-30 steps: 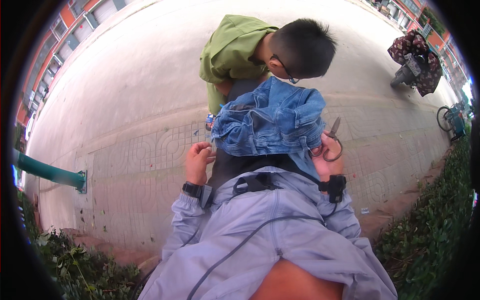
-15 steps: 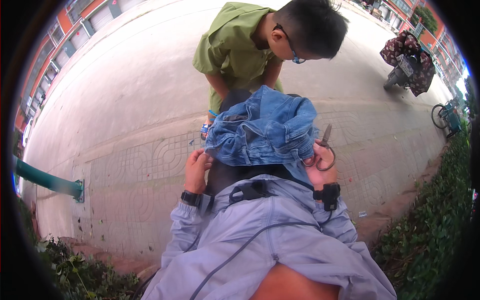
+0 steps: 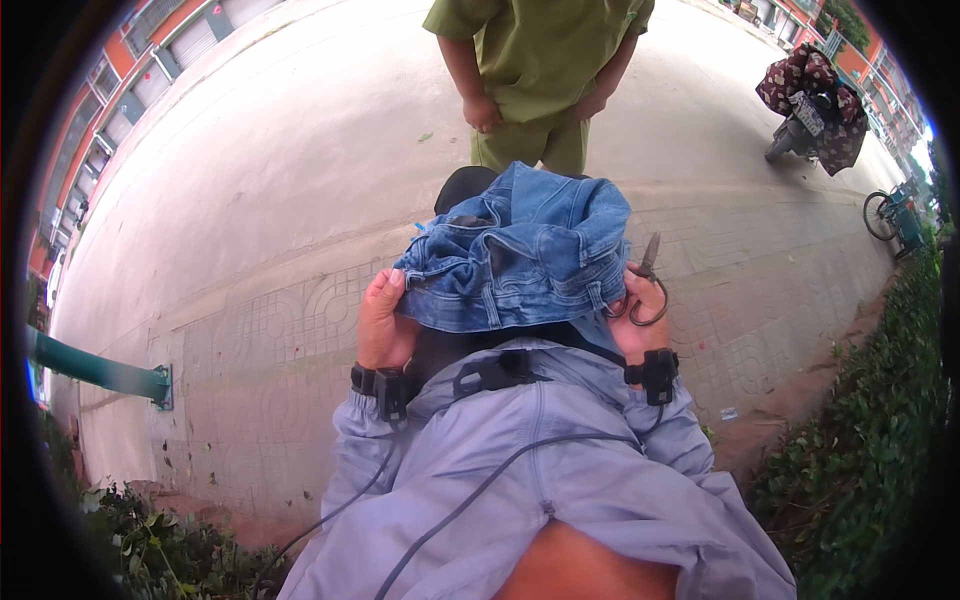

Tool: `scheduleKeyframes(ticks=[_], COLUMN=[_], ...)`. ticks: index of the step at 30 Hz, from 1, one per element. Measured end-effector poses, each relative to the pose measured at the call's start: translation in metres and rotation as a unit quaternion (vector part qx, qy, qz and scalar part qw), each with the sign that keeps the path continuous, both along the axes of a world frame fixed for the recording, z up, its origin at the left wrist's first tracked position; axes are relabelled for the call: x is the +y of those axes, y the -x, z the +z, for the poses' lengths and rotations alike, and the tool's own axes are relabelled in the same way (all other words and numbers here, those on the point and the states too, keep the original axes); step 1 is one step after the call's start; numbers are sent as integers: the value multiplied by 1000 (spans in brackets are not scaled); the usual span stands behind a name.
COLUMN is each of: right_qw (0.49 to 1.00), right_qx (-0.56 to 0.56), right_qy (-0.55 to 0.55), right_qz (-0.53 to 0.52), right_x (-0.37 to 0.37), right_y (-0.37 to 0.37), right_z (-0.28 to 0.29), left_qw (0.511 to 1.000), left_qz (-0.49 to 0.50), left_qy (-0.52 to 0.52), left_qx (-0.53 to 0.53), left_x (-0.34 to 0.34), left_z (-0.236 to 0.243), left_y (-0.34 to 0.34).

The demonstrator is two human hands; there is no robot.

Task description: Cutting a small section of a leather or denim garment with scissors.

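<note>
Blue jeans (image 3: 530,250) lie bunched across my lap, with the waistband and its belt loops towards me. At the waistband's left end my left hand (image 3: 385,315) is closed, thumb and fingers pinching the denim. My right hand (image 3: 640,315) is at the right end of the waistband, its fingers curled around dark-handled scissors (image 3: 650,262). The scissors' blades point up and away from me, and one handle loop hangs beside my palm. Whether those fingers also grip the denim I cannot tell.
A person in green (image 3: 545,70) stands just beyond my knees, arms hanging down. A covered scooter (image 3: 815,115) and a bicycle (image 3: 890,220) are at the right. A green post (image 3: 100,365) lies left; hedges (image 3: 850,450) flank me. A cable (image 3: 480,480) crosses my jacket.
The person in green has straightened up and stepped back from the jeans. My left hand has shifted slightly left and up with the waistband's end, spreading it; my right hand stays nearly in place.
</note>
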State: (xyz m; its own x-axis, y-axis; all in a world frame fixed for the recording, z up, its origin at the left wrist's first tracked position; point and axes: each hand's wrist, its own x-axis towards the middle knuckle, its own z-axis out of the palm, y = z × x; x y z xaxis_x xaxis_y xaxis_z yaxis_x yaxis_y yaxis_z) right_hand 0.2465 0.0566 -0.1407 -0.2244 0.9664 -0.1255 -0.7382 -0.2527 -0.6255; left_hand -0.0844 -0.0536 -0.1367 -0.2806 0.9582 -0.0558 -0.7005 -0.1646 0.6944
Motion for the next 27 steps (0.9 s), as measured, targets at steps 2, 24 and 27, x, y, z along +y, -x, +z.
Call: scheduleKeyframes(ticks=[2, 24, 27], right_qw=[1000, 970, 978], right_qx=[-2, -197, -179], right_qy=[4, -129, -107], right_qz=[1, 59, 31], right_x=[2, -25, -13], right_y=[-3, 35, 45], right_z=[-1, 58, 45], left_qw=[1000, 986, 987], left_qz=[-2, 92, 144], left_qy=[-25, -2, 48], left_qx=[-9, -136, -61], left_x=[0, 3, -6], left_z=[5, -43, -67], left_y=[-1, 64, 58])
